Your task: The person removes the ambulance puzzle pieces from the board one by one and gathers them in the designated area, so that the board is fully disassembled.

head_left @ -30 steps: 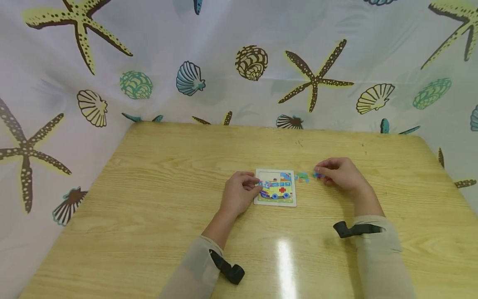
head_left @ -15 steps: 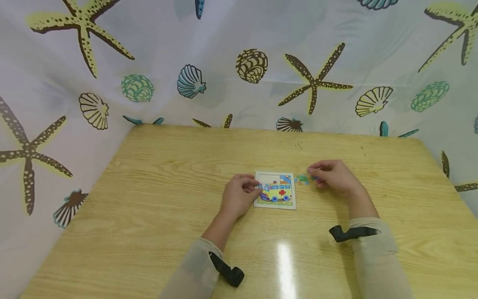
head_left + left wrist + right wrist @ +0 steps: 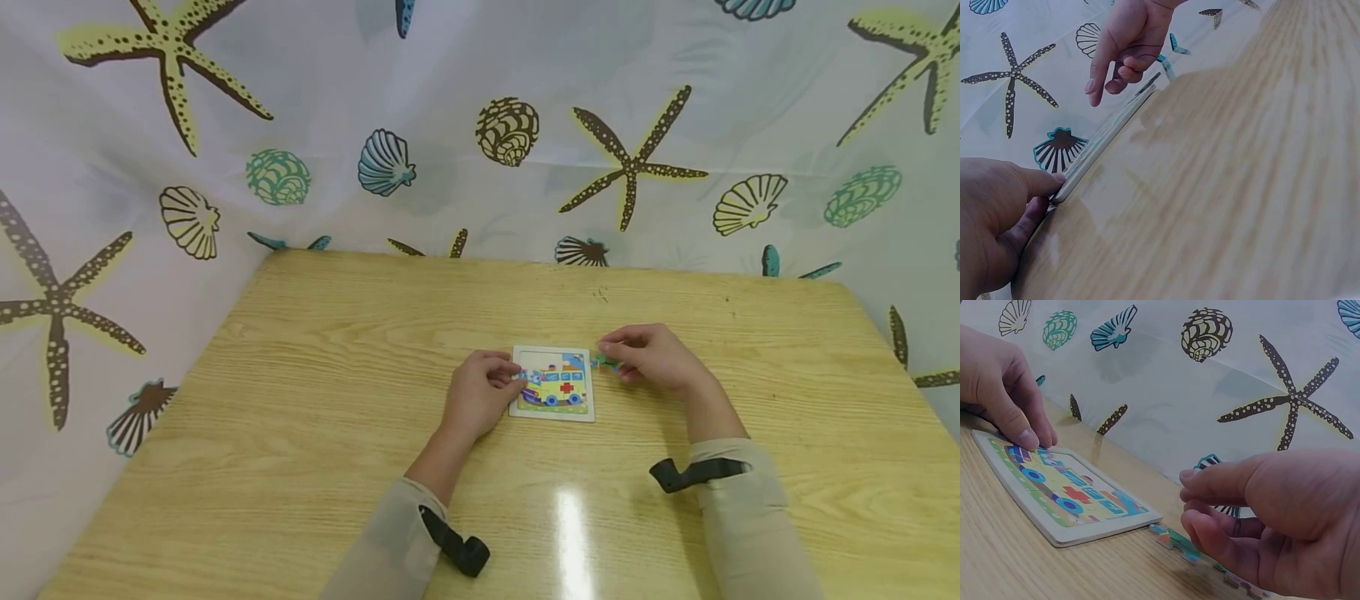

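A square jigsaw puzzle [image 3: 552,416] in a white-bordered tray lies flat on the table, showing a yellow ambulance. Part of its upper area is bare white. At its left edge my left hand [image 3: 480,390] holds the tray, thumb on the picture and fingers curled by the border. Just right of the tray, a green-and-blue puzzle piece [image 3: 1175,542] lies on the table. My right hand [image 3: 651,357] hovers over it, thumb and fingers loosely bent and apart, with nothing seen between them. Another puzzle piece [image 3: 1232,579] shows below the right fingers in the right wrist view.
The wood-grain table [image 3: 337,333] extends on all sides of the puzzle. Behind it hangs a white curtain [image 3: 442,83] printed with starfish and shells. Black straps with small cameras sit on both sleeves.
My right hand has moved left toward the tray, from beside the blue piece to over the green one, which it now partly covers. My left hand and the puzzle have stayed in place.
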Demonstrator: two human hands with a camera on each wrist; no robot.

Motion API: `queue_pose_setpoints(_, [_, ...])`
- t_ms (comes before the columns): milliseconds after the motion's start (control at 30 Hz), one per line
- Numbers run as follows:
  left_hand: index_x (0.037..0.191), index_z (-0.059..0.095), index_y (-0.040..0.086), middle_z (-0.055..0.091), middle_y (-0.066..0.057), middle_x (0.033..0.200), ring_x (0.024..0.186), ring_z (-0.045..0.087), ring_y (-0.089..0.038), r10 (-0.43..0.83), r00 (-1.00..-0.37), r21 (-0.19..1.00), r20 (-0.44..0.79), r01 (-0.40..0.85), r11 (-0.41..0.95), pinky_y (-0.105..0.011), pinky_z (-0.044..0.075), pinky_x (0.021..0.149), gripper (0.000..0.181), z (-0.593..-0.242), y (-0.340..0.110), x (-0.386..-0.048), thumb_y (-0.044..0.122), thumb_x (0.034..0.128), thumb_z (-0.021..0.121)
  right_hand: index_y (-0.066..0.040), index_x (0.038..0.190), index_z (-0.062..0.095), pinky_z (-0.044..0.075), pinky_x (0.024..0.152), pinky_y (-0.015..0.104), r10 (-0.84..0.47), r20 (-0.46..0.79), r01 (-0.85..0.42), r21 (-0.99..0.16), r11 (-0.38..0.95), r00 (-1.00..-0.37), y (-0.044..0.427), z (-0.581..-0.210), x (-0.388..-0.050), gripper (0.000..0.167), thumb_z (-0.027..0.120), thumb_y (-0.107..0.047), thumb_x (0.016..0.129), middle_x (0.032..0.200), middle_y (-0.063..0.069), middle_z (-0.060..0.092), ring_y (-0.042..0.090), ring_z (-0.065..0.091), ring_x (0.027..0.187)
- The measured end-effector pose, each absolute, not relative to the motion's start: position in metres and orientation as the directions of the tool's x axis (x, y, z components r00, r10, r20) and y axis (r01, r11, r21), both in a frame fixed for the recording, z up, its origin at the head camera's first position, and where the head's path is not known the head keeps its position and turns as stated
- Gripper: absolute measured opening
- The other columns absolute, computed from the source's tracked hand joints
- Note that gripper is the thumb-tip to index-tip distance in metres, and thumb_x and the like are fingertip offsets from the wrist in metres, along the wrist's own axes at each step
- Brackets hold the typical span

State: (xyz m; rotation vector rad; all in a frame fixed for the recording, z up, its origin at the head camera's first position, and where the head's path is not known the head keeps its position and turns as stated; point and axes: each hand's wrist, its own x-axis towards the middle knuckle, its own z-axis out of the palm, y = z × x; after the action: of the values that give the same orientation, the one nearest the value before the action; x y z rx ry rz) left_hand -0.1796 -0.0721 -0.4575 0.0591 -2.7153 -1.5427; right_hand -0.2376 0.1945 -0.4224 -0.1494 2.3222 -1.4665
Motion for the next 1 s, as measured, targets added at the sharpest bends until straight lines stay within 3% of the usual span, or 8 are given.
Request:
queue_pose_setpoints(200, [0.098, 0.076, 0.008, 0.062, -0.003, 0.125, 0.09, 0.063, -0.014, -0.045, -0.999, 0.862, 0.001, -0.022, 0.507, -0.028, 0.057, 0.082, 0.013, -0.457, -0.072, -0.18, 0.017, 0.0883, 0.077, 0.001, 0.123, 0.066, 0.055, 0.062, 0.023, -0.333, -0.259, 0.088, -0.888, 0.451, -0.907, 0.187, -0.424, -0.238, 0.036, 0.064, -0.026, 0.099, 0.093, 0.009, 0.065, 0.013, 0.059, 0.069])
queue_pose_setpoints(500, [0.098, 0.076, 0.008, 0.062, -0.004, 0.125, 0.09, 0.063, -0.014, -0.046, -0.999, 0.858, 0.001, -0.023, 0.513, -0.029, 0.057, 0.081, 0.013, -0.456, -0.072, -0.18, 0.017, 0.0883, 0.077, -0.006, 0.119, 0.071, 0.045, 0.055, 0.025, -0.38, -0.228, 0.022, -0.88, 0.475, -0.896, 0.173, -0.427, -0.235, 0.03, 0.064, -0.027, 0.099, 0.073, 0.005, 0.055, 0.016, 0.049, 0.058])
queue_pose_setpoints(700, [0.098, 0.076, 0.008, 0.062, -0.004, 0.125, 0.089, 0.062, -0.014, -0.05, -0.999, 0.862, -0.001, -0.026, 0.506, -0.029, 0.057, 0.081, 0.013, -0.457, -0.072, -0.18, 0.017, 0.0883, 0.077, -0.007, 0.119, 0.072, 0.048, 0.055, 0.025, -0.405, -0.236, -0.006, -0.859, 0.513, -0.883, 0.164, -0.425, -0.232, 0.028, 0.063, -0.026, 0.1, 0.079, 0.007, 0.06, 0.015, 0.052, 0.058])
queue_pose_setpoints(1000, [0.098, 0.076, 0.008, 0.062, -0.004, 0.125, 0.09, 0.063, -0.014, -0.049, -0.999, 0.861, -0.006, -0.03, 0.507, -0.029, 0.057, 0.081, 0.013, -0.456, -0.072, -0.179, 0.017, 0.0884, 0.077, -0.004, 0.116, 0.073, 0.049, 0.054, 0.026, -0.442, -0.204, -0.091, -0.824, 0.56, -0.873, 0.159, -0.431, -0.232, 0.026, 0.063, -0.022, 0.099, 0.069, 0.004, 0.061, 0.013, 0.055, 0.055])
